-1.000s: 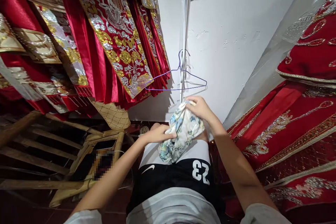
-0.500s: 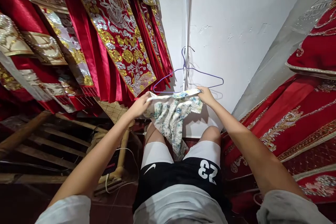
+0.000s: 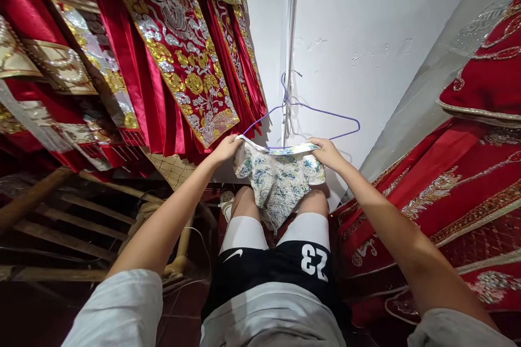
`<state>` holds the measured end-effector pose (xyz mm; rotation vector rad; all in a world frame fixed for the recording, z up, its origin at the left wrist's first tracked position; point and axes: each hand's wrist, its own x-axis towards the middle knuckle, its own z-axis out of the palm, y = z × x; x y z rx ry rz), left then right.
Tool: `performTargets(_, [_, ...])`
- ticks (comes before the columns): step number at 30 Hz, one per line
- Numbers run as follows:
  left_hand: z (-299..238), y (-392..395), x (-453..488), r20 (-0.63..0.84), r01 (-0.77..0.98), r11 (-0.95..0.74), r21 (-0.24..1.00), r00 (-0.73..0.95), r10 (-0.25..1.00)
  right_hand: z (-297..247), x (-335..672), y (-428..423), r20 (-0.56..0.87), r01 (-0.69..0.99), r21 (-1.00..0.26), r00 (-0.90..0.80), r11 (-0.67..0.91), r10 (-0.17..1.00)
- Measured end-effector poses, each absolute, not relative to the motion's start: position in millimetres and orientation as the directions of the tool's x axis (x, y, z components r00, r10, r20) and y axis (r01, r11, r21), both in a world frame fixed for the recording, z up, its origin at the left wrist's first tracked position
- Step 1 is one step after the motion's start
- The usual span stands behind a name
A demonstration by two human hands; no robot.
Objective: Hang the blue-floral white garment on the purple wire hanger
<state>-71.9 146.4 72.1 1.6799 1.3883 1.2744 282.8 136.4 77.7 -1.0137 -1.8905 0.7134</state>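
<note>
A white floral top (image 3: 279, 179) with blue and green print hangs spread between my two hands. My left hand (image 3: 228, 149) pinches the left end of its upper edge. At the right end of that edge, my right hand (image 3: 326, 153) is closed on the fabric. A thin purple hanger (image 3: 325, 110) is just behind the top, its hook upward beside a metal pole. The top's edge overlaps part of the hanger's lower bar; whether the fabric is on the bar I cannot tell.
Red embroidered garments (image 3: 193, 65) hang on the left, and more red beaded garments (image 3: 459, 190) on the right. A white wall (image 3: 350, 21) stands ahead with a metal pole (image 3: 290, 27). At lower left is a bamboo chair (image 3: 81, 217) with a pale cable nearby.
The top has gone from bunched and drooping to spread wider, its sleeves now showing. Both hands have shifted a little rightward, and the hanger's right end sits farther right.
</note>
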Motion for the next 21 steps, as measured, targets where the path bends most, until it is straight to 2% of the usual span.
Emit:
performTargets(2, [80,147,-70,0.371,0.303,-0.348,0.887,-0.023,0.928,78,279,135,0.395,0.339,-0.798,-0.330,0.498,0.857])
performTargets(5, [95,147,-70,0.413,0.197,-0.391,0.899,-0.081,0.907,80,275,133,0.371,0.282,-0.835,-0.348,0.473,0.861])
performTargets(7, [103,144,-74,0.422,0.132,-0.409,0.903,-0.097,0.901,81,275,133,0.358,0.270,-0.843,-0.364,0.465,0.860])
performTargets(9, [108,140,-79,0.385,0.068,-0.382,0.922,-0.037,0.922,82,278,134,0.378,0.285,-0.828,-0.351,0.483,0.856])
performTargets(11, [110,136,-83,0.298,0.026,-0.299,0.954,0.038,0.954,82,286,139,0.441,0.327,-0.799,-0.252,0.505,0.861])
performTargets(13, [111,134,-85,0.221,-0.003,-0.221,0.975,0.065,0.973,82,298,149,0.522,0.376,-0.776,-0.069,0.506,0.850])
performTargets(16, [112,135,-82,0.190,-0.045,-0.186,0.981,0.088,0.978,84,323,173,0.584,0.423,-0.764,0.135,0.487,0.800])
performTargets(21, [111,138,-68,0.193,-0.155,-0.168,0.974,0.168,0.967,87,351,212,0.480,0.506,-0.774,0.074,0.382,0.874])
